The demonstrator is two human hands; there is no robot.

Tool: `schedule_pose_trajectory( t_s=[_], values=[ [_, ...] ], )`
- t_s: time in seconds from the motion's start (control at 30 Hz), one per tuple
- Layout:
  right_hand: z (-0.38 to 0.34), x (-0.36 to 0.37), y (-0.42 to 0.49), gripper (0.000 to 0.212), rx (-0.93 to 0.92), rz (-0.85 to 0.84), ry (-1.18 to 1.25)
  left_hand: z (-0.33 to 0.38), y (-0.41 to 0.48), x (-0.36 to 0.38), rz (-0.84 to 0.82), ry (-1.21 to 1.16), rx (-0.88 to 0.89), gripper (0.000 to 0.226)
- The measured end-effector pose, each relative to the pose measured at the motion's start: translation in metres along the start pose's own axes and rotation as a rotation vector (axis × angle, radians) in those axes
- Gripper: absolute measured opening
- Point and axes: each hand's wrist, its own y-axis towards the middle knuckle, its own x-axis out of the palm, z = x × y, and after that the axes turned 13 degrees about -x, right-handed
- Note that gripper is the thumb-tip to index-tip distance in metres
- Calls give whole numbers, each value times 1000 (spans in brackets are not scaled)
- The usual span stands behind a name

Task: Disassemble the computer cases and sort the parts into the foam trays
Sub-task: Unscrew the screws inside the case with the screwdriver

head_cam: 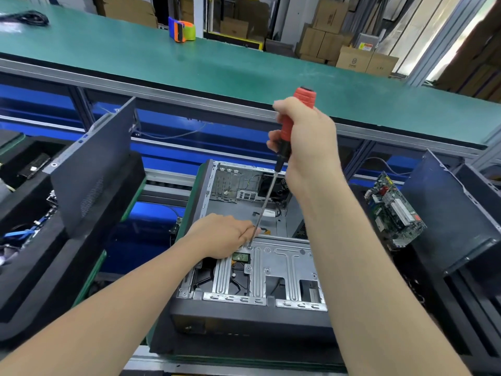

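both my hands hold the screwdriver (pixel 282 154): right hand (pixel 307 142) grips the handle (pixel 305 98), left hand (pixel 225 234) at seven o'clock pinches the shaft (pixel 265 201).

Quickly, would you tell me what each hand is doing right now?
Left hand: pinches the screwdriver shaft near its tip.
Right hand: grips the screwdriver's red handle.

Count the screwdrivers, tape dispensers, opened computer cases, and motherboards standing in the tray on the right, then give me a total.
Screwdriver: 1
Tape dispenser: 1
Opened computer case: 1
Motherboard: 1
Total: 4
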Motion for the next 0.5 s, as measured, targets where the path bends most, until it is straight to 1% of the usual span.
schedule_pose_trajectory(
  t_s=[0.07, 0.13, 0.2, 0.23, 0.27, 0.33, 0.47, 0.5],
  values=[
    [4, 10, -10, 19, -47, 126, -37, 0, -1, -1, 5, -7, -5, 43],
    [10, 15, -18, 24, -149, 199, -97, 1, -1, -2, 10, -15, -17, 44],
    [12, 17, -19, 31, -188, 206, -100, 1, -1, -1, 16, -15, -21, 46],
    [12, 16, -17, 35, -175, 172, -77, 1, -1, -1, 18, -16, -21, 46],
    [12, 14, -15, 37, -153, 111, -44, 1, -1, -1, 18, -17, -16, 45],
    [12, 10, -8, 38, -106, -70, 54, 1, -1, -1, 2, -21, -9, 43],
    [9, -4, 9, 37, 15, -558, 311, 1, -1, -2, -38, -38, -11, 45],
    [9, -7, 13, 38, 46, -655, 370, 1, -1, -2, -33, -47, -6, 45]
  ],
)
